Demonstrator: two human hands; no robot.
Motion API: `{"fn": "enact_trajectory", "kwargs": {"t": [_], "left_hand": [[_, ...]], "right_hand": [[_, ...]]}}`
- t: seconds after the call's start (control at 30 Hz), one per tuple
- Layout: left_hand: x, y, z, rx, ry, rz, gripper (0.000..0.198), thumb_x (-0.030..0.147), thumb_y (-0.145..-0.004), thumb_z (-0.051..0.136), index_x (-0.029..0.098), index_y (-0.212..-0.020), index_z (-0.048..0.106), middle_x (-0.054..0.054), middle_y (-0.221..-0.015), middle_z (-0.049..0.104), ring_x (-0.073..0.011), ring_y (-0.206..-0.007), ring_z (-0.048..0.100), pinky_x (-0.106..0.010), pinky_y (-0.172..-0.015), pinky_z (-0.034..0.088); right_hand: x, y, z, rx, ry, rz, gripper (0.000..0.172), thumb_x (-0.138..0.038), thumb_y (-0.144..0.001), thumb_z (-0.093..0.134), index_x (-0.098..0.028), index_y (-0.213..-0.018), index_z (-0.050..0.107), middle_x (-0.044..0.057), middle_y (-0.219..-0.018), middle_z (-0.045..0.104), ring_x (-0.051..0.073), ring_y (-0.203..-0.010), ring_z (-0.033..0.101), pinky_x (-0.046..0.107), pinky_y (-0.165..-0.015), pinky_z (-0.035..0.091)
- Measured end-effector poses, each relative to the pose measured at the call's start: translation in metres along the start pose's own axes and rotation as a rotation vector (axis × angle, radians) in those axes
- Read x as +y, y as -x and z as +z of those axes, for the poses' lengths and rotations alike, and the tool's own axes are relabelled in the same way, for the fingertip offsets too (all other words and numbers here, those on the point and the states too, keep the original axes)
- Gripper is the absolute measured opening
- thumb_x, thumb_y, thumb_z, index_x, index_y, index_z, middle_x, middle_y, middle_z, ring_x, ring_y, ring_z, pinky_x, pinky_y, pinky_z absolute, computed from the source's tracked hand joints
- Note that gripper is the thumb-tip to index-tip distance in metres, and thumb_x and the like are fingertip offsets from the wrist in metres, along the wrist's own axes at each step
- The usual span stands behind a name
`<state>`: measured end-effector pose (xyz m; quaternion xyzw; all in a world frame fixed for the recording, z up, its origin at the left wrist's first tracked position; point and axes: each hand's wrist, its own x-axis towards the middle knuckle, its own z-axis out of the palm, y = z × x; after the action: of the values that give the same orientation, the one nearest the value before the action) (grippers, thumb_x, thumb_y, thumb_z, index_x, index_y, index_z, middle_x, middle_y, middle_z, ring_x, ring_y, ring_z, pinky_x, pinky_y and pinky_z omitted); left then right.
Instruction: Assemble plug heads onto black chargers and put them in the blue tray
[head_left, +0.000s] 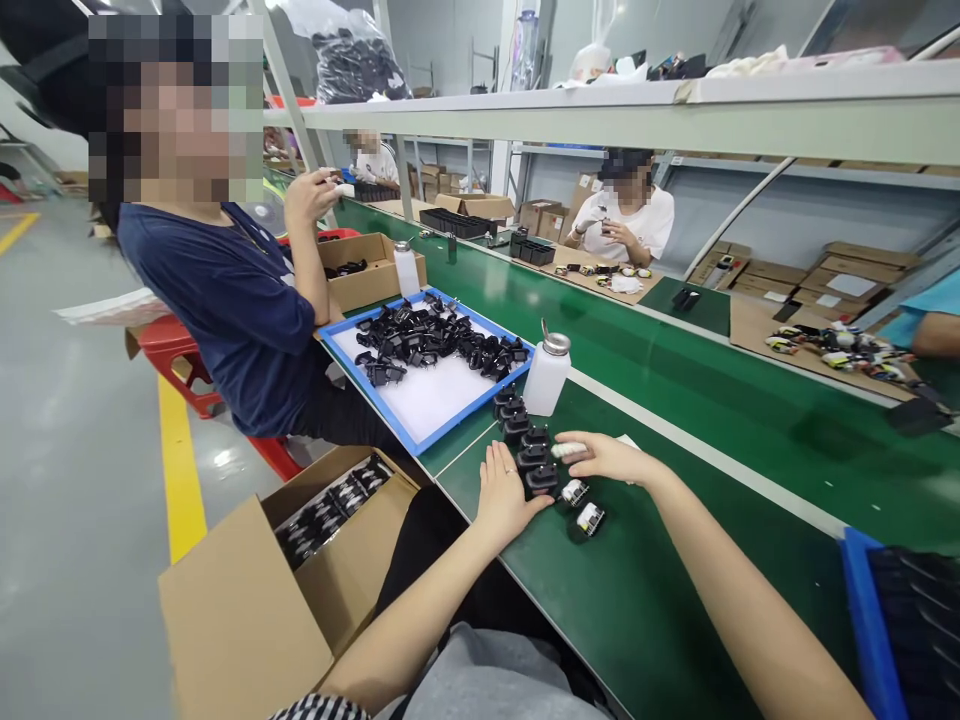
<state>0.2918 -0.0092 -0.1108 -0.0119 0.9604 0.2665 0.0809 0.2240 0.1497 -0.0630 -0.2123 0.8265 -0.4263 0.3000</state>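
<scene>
A row of black plug housings stands on the green work surface, their pins pointing up. My left hand lies along the near side of the row, fingers stretched out and thumb apart by the nearest housing. On the far side, my right hand reaches toward the row with its fingers extended; white covers show on the fingertips beside the housings. It holds nothing that I can see. At the near end of the row sit two open black housings with white and yellow parts inside.
A white pump bottle stands behind the row. The blue-rimmed tray holds many black plug parts. An open carton is at my left, and a blue bin at right. A co-worker sits at left.
</scene>
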Motion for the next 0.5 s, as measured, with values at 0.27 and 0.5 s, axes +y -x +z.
{"fn": "enact_trajectory", "kwargs": {"t": [0.27, 0.5], "left_hand": [[-0.016, -0.025, -0.016, -0.053, 0.012, 0.075, 0.128, 0.055, -0.034, 0.062, -0.003, -0.12, -0.012, -0.025, -0.128, -0.005, -0.0283, -0.118, -0.009, -0.044, -0.096, 0.005], [-0.026, -0.04, -0.025, -0.127, 0.045, 0.312, 0.123, 0.053, -0.038, 0.061, 0.006, -0.121, -0.017, -0.02, -0.13, -0.007, -0.0249, -0.119, -0.009, -0.047, -0.095, 0.003]], "right_hand": [[0.004, -0.032, 0.003, -0.132, 0.277, -0.022, 0.112, -0.024, -0.043, 0.069, -0.01, -0.126, -0.005, 0.018, -0.13, 0.002, 0.025, -0.116, 0.015, 0.035, -0.093, 0.02], [0.014, -0.044, 0.017, -0.15, 0.28, -0.181, 0.125, -0.027, -0.042, 0.07, -0.01, -0.119, -0.027, 0.02, -0.13, -0.003, 0.026, -0.117, 0.008, 0.038, -0.094, 0.016]]}}
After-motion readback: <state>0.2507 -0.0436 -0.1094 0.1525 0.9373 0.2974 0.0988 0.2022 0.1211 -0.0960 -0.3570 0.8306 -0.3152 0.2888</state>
